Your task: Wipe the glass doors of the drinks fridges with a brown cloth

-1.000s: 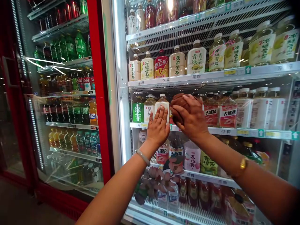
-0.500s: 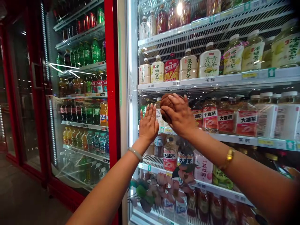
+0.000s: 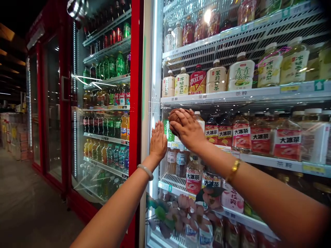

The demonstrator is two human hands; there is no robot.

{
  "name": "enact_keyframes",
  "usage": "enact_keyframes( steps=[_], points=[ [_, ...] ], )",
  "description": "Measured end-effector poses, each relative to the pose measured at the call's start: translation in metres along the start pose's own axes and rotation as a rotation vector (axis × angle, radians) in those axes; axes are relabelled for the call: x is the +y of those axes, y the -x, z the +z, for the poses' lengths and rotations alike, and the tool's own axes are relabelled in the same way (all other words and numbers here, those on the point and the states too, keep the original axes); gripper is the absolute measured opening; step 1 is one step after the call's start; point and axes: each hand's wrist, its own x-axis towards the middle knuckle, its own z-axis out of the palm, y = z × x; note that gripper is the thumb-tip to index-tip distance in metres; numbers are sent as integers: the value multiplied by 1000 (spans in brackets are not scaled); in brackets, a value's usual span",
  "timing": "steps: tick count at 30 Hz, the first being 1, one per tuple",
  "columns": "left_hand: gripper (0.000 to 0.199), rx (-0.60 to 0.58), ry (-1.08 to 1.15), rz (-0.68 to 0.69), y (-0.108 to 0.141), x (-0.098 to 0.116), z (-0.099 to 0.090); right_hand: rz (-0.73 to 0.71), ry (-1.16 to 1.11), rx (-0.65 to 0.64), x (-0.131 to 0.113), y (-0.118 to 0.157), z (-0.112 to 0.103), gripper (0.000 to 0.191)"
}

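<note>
My left hand [image 3: 158, 142] lies flat on the glass near the left edge of the drinks fridge door, its fingers straight and together. Just to the right, my right hand [image 3: 190, 129] presses a bunched brown cloth [image 3: 173, 117] to the same glass, fingers bent over it. Part of the cloth is hidden under the palm. Through the glass behind the hands stands a row of iced tea bottles [image 3: 241, 134]. Below them, pink flowers with green leaves [image 3: 178, 212] show on the door.
Several shelves of bottled drinks [image 3: 217, 77] fill the fridge. To the left is a red-framed fridge [image 3: 137, 86] with cans and bottles behind its glass. More red fridges [image 3: 53, 103] continue further left, and stacked boxes [image 3: 17, 134] stand beyond them on the grey floor [image 3: 33, 196].
My right hand has moved left across the glass with the cloth, closer to my left hand. The left hand stays on the glass near the door's edge. The view has turned left.
</note>
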Motion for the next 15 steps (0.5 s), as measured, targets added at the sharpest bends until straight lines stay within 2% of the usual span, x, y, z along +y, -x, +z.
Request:
enact_keyframes(
  steps=[3,5,8,11,13,15],
  points=[
    [63,-4,20,-33,9,-5,1,-51,-53,-67,-27,-2,19,35],
    [62,-26,26,-31,18,-9,-3,-138,-76,-100,-37,10,17,31],
    [61,-63,31,-11,26,-14,-11,-223,-104,-135,-33,25,3,24],
    [61,-70,38,-4,20,-18,-14,-172,-107,-144,-21,19,-2,27],
    [61,-58,48,-22,13,-20,-11,-98,-102,-147,-23,7,6,32],
    [62,-43,58,-58,8,-22,-6,-40,-100,-161,-35,-3,20,37]
  ],
)
